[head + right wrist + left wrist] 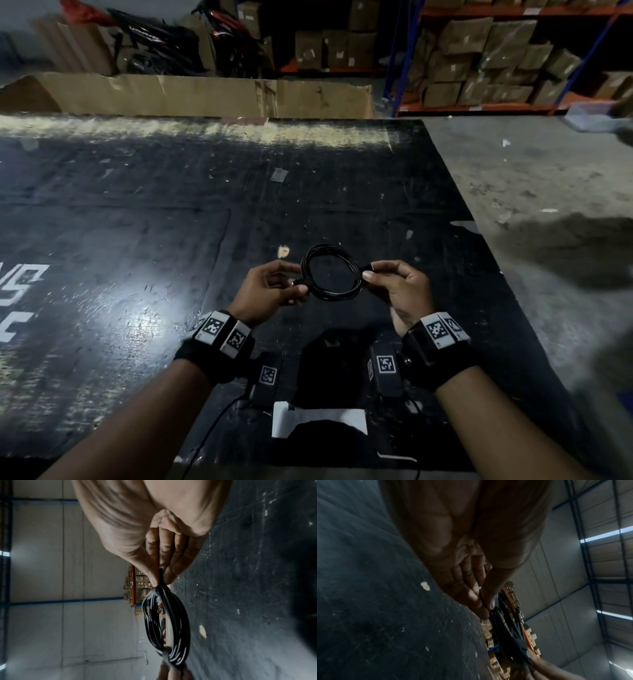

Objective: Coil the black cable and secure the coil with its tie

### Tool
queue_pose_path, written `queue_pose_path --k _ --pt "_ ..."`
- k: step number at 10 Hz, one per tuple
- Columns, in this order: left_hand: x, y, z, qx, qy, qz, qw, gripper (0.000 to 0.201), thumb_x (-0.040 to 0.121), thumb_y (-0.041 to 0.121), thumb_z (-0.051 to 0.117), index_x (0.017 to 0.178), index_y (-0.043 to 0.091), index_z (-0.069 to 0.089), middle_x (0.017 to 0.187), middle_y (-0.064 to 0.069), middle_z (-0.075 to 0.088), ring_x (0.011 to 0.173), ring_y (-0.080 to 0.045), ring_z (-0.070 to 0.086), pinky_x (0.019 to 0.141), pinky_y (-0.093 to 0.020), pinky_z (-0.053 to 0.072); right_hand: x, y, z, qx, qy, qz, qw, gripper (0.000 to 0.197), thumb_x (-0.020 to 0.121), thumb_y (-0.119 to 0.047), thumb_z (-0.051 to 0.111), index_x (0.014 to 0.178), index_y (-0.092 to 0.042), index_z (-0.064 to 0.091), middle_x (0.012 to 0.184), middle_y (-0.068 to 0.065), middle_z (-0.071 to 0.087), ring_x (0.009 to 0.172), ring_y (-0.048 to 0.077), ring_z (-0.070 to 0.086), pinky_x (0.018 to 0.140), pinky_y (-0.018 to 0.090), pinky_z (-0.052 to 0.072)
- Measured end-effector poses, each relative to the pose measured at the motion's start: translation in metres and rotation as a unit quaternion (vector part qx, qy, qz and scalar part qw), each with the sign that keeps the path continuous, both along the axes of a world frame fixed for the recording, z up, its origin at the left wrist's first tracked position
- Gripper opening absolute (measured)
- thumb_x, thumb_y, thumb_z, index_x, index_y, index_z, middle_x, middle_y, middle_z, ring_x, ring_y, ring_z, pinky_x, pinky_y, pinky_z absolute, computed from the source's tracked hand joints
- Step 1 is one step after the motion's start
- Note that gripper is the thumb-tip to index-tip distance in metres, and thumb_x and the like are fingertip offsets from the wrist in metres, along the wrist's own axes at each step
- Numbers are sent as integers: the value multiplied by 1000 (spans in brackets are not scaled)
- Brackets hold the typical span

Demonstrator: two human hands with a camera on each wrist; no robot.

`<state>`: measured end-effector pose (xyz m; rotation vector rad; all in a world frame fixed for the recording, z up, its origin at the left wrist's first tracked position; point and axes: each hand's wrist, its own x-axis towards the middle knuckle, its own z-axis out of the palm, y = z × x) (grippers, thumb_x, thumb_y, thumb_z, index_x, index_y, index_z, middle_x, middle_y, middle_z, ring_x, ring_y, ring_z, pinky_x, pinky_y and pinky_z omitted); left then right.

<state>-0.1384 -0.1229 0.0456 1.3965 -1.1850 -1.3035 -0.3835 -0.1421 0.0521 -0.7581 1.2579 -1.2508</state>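
The black cable (329, 255) is wound into a round coil of several loops, held up above the dark table (137, 240) between both hands. My left hand (274, 286) pinches the coil's left side between thumb and fingers, where a connector end sticks out. My right hand (394, 279) pinches the coil's right side, with a short black end or tie poking out between thumb and forefinger. In the left wrist view the cable (506, 627) runs away from the fingertips (485, 609). In the right wrist view the cable (164, 622) hangs below the pinching fingers (171, 574). I cannot tell whether a tie is wrapped round the coil.
A white paper sheet (318, 416) and dark devices with markers (385, 365) lie at the table's near edge. A flattened cardboard box (205, 92) borders the far edge. Shelves of cartons (496, 58) stand at the back right. Bare concrete floor (531, 192) lies to the right.
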Motion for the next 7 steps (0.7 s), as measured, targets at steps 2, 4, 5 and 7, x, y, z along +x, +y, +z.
queue_pose_path --k 2,4,5,7 --pt "3 -38 -25 29 -48 48 997 20 82 -11 76 88 7 71 77 -22 70 57 -17 73 65 -31 57 0 -31 -25 66 158 36 985 19 70 10 80 82 -4 75 68 10 74 58 20 69 60 25 58" --pt "-1 -69 -60 52 -145 47 987 14 67 18 87 77 23 78 76 -10 80 76 -28 78 85 -50 64 8 -64 -43 84 326 59 940 14 69 -1 83 77 -11 77 72 10 79 66 21 78 72 34 65" --pt "-2 -79 -65 54 -205 30 977 17 69 26 87 84 31 80 84 0 81 86 -19 78 88 -37 63 9 -71 -47 78 358 97 925 13 73 0 80 83 -9 79 81 12 80 59 18 70 59 19 58" --pt "23 -84 -74 53 -238 10 970 19 73 29 85 87 34 73 93 -1 79 92 -21 76 92 -41 61 -9 -71 -48 60 395 104 911 10 81 -11 78 90 -10 80 78 7 77 71 16 70 58 9 47"
